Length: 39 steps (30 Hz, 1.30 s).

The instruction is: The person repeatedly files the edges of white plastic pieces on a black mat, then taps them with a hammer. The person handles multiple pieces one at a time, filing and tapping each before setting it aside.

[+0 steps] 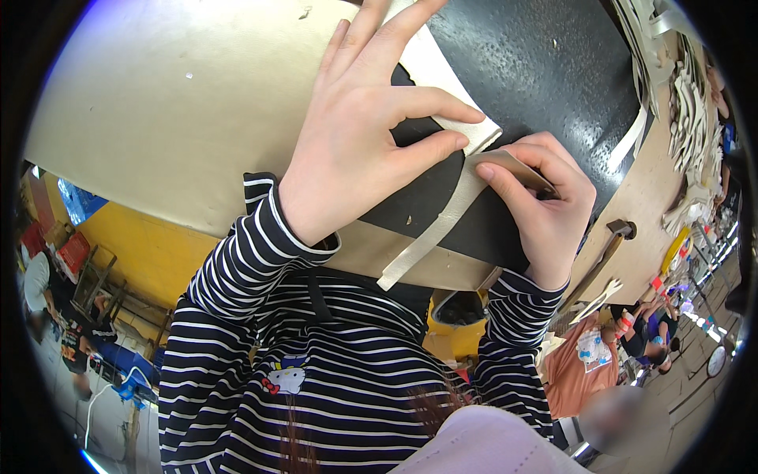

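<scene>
My left hand (359,118) reaches over a black work surface (537,67). Its thumb and index finger close on the end of a cream leather-like strip (442,75), while the other fingers stretch out along the far part. My right hand (549,197) pinches a taupe strip (450,213) between thumb and fingers. One part of that strip bends back into the right palm; its narrow tail hangs down toward my body. The two strips meet or nearly meet between my fingertips; whether they are joined I cannot tell.
A large pale gold sheet (181,110) covers the left of the table. A hammer (620,231) lies at the right, beyond my right wrist. Piled cream strips (691,110) lie along the far right. Other people (643,332) are in the background on both sides.
</scene>
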Each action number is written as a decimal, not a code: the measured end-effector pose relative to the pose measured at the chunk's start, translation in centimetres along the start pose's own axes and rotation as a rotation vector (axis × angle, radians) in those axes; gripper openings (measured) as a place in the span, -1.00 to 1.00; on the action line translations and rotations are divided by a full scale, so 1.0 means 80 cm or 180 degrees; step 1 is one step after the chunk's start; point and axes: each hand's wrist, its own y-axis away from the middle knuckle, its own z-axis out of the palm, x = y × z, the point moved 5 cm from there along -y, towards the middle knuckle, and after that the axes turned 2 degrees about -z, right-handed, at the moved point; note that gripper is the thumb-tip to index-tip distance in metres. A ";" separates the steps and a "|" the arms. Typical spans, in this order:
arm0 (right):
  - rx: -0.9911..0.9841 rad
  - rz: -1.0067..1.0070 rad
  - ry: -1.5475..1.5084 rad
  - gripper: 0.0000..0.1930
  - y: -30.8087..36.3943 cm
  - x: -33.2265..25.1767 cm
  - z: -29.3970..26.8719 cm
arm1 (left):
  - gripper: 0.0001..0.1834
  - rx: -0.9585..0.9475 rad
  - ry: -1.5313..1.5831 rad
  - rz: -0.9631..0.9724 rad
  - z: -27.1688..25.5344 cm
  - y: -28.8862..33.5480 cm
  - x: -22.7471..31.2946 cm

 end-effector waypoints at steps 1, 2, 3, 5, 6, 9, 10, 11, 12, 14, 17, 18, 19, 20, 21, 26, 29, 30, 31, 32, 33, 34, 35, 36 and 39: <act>0.0007 0.0017 -0.0002 -0.86 0.000 0.000 0.000 | -0.65 -0.0015 -0.0001 0.0001 0.000 -0.001 0.000; 0.0014 0.0034 -0.0002 -0.86 0.000 0.000 0.000 | -0.66 0.0010 0.0118 -0.0049 -0.001 -0.003 -0.002; 0.0013 0.0079 0.0028 -0.86 0.000 0.001 0.000 | -0.66 0.0020 0.0115 -0.0044 -0.001 -0.004 -0.002; 0.0032 0.0035 -0.0024 -0.86 0.000 -0.001 0.000 | -0.66 0.0026 -0.0011 0.0023 0.000 -0.002 0.001; 0.0036 0.0025 -0.0036 -0.86 0.000 -0.001 0.000 | -0.67 0.0085 -0.0028 0.0068 0.000 -0.002 0.002; 0.0017 0.0092 0.0037 -0.86 0.000 -0.001 0.001 | -0.67 0.0253 0.0106 0.0089 -0.001 -0.001 0.002; 0.0024 0.0089 0.0019 -0.86 0.000 -0.001 0.001 | -0.68 0.0241 0.0167 0.0039 -0.001 -0.001 0.000; 0.0030 0.0085 0.0003 -0.86 0.000 -0.002 0.001 | -0.68 0.0092 0.0201 -0.0089 0.000 -0.001 -0.005; 0.0037 0.0081 -0.0013 -0.86 0.000 -0.002 0.001 | -0.68 0.0007 0.0203 -0.0164 0.001 -0.001 -0.007; 0.0040 0.0081 -0.0005 -0.86 0.000 -0.002 0.002 | -0.69 -0.0096 0.0171 -0.0262 0.002 0.000 -0.009; 0.0048 0.0090 -0.0011 -0.86 0.000 -0.003 0.002 | -0.69 0.0185 0.0034 0.0054 0.000 0.000 0.000; 0.0053 0.0095 -0.0015 -0.86 0.000 -0.003 0.002 | -0.69 0.0261 0.0025 0.0147 -0.001 0.000 0.002; 0.0051 0.0077 -0.0016 -0.86 0.000 -0.004 0.002 | -0.68 0.0338 0.0014 0.0239 -0.001 0.000 0.005; 0.0049 0.0058 -0.0017 -0.86 -0.001 -0.004 0.002 | -0.68 0.0412 -0.0031 0.0304 -0.002 0.000 0.006; 0.0046 0.0040 -0.0017 -0.86 -0.001 -0.005 0.002 | -0.68 0.0439 -0.0057 0.0308 -0.002 0.000 0.007; 0.0029 0.0065 0.0031 -0.86 -0.001 -0.005 0.001 | -0.69 0.0512 -0.0250 0.0207 0.000 0.005 0.010; 0.0028 0.0055 0.0018 -0.86 -0.001 -0.006 0.002 | -0.70 0.0541 -0.0305 0.0154 0.000 0.008 0.011; 0.0031 0.0046 0.0004 -0.86 -0.002 -0.006 0.003 | -0.70 0.0542 -0.0320 0.0150 0.000 0.008 0.013; 0.0033 0.0060 0.0013 -0.86 -0.002 -0.007 0.003 | -0.70 0.0546 -0.0327 0.0131 0.000 0.008 0.013; 0.0033 0.0075 0.0020 -0.86 -0.002 -0.007 0.003 | -0.70 0.0554 -0.0331 0.0128 0.000 0.008 0.013; 0.0033 0.0090 0.0027 -0.86 -0.001 -0.007 0.003 | -0.70 0.0557 -0.0335 0.0122 0.000 0.007 0.013; 0.0031 0.0099 0.0034 -0.86 -0.001 -0.008 0.003 | -0.70 0.0552 -0.0332 0.0125 -0.001 0.007 0.012; 0.0029 0.0109 0.0039 -0.86 -0.001 -0.009 0.003 | -0.71 0.0553 -0.0323 0.0132 0.000 0.004 0.011; 0.0028 0.0117 0.0042 -0.86 -0.001 -0.009 0.003 | -0.71 0.0550 -0.0313 0.0136 0.000 0.003 0.011; 0.0049 0.0196 0.0020 -0.86 -0.001 -0.009 0.004 | -0.71 0.0522 -0.0304 0.0121 0.000 0.000 0.010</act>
